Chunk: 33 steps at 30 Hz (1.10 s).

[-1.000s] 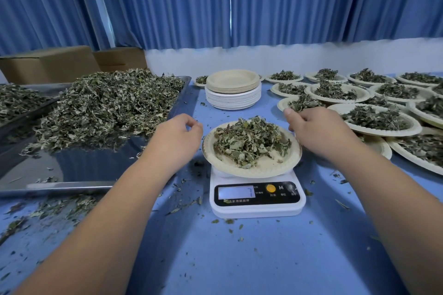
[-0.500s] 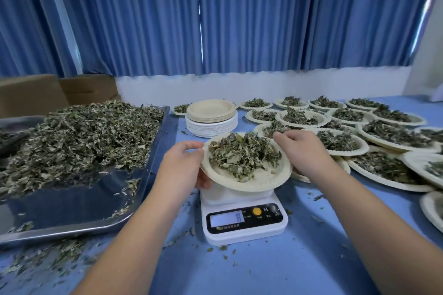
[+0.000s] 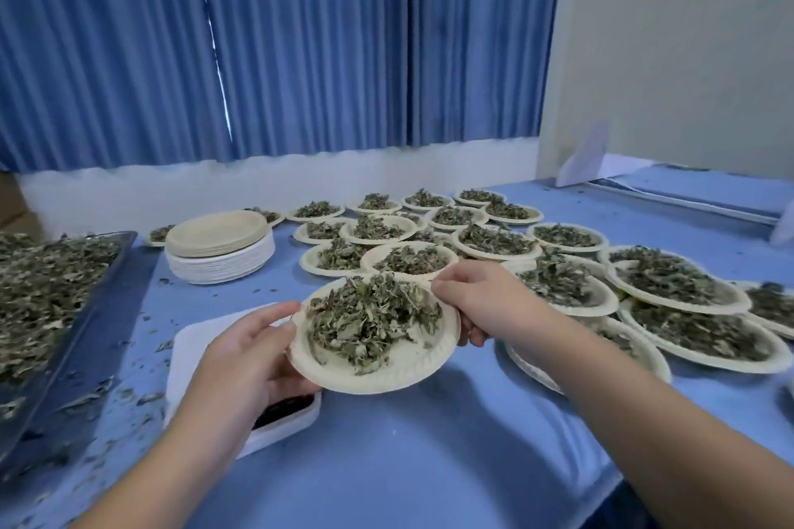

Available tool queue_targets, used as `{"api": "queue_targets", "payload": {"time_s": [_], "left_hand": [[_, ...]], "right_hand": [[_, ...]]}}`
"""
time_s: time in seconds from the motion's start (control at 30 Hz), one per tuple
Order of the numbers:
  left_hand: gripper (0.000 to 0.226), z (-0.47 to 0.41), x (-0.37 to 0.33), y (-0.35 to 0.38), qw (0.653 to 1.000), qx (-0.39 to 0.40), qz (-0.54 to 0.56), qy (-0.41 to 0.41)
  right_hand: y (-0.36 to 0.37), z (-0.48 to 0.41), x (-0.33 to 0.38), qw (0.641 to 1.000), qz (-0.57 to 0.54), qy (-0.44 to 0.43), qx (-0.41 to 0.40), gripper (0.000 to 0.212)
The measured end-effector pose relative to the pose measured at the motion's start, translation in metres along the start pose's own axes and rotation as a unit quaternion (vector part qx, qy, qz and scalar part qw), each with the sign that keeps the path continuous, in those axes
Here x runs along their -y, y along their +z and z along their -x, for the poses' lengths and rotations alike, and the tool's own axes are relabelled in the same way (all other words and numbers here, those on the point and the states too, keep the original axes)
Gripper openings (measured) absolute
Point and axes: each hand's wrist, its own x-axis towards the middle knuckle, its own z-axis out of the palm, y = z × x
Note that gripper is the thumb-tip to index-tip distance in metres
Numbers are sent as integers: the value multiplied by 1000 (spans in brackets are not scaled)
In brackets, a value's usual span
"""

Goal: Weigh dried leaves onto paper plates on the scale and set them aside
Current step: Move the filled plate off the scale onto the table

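2 hands pinch the rim of the plate (image 3: 386, 380), my left hand (image 3: 253, 352) at 9 o'clock, my right hand (image 3: 477, 301) at 2 o'clock, holding it up at 3 o'clock of the scale (image 3: 202, 339). Thin paper could buckle and spill the leaves (image 3: 369, 322); the crowded filled plates (image 3: 687, 307) at 2 o'clock risk a knock.

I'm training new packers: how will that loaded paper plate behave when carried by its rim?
Probably light: the plate is thin paper under a loose heap of dried leaves. It may flex, perhaps why the left hand and right hand grip opposite rims. Tilted, the leaves would likely slide off.
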Motion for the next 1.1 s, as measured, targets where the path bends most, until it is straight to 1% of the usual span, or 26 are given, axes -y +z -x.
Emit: {"api": "queue_targets", "payload": {"time_s": [0.1,0.2,0.37,0.47,0.67,0.77,0.9,0.97,1.1], "left_hand": [[25,5,2,27,1000,27,11,2],[26,8,2,61,997,59,40,9],[24,15,0,135,992,92,90,9],[24,22,-1,180,986,127,107,-3],[23,47,2,260,968,203,136,-64],[21,60,7,290,957,232,144,-103],[24,73,17,318,935,275,176,-137],[29,76,21,332,926,283,200,-152],[33,80,26,364,911,268,247,-195]], "right_hand": [[-27,16,-9,1000,12,7,-15,12],[-60,29,-17,998,41,20,-52,12],[-126,50,-27,992,65,38,-100,14],[-171,66,-38,984,94,55,-138,10],[-247,107,-69,969,92,111,-202,5],[-270,130,-84,963,84,127,-222,6],[-293,153,-100,953,103,146,-246,7],[-304,159,-107,948,100,156,-259,7],[-322,166,-122,932,95,181,-300,7]]}}
